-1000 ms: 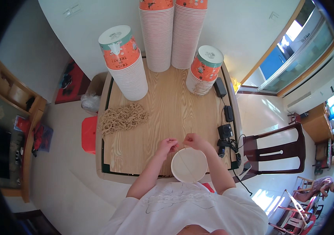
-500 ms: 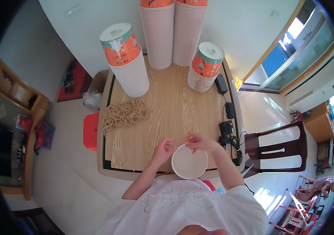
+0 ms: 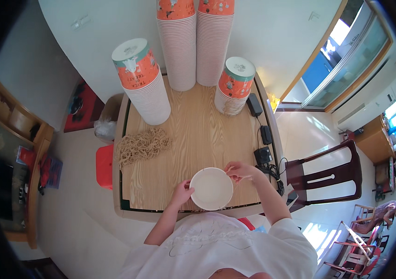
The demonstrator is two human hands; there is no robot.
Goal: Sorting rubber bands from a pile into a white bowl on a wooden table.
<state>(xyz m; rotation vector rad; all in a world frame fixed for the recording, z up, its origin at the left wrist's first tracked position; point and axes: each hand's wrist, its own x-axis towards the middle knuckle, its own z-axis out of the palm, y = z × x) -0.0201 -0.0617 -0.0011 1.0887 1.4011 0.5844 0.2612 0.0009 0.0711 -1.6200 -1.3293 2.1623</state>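
A white paper bucket (image 3: 211, 189), its round mouth facing up, is at the near edge of the table, close to my body. My left hand (image 3: 180, 192) grips it at the left side, thumb by the rim. At the upper right of the rim my right hand (image 3: 240, 171) has its fingers pinched together; whatever lies between them is too small to make out. Beyond my left hand lies a tangled heap of brown paper-like twine loops (image 3: 143, 147).
Nested upside-down buckets with orange and green bases form a left stack (image 3: 148, 103), two tall rear stacks (image 3: 178, 56) (image 3: 213, 53) and a short right stack (image 3: 235, 88). Black adapters (image 3: 263, 155) with cables line the right edge. A dark chair (image 3: 330, 175) stands right; a red stool (image 3: 104, 166) left.
My left hand has come onto the bucket's side. My right hand has shifted from over the mouth to the right of the rim. The whole view has also shifted slightly.
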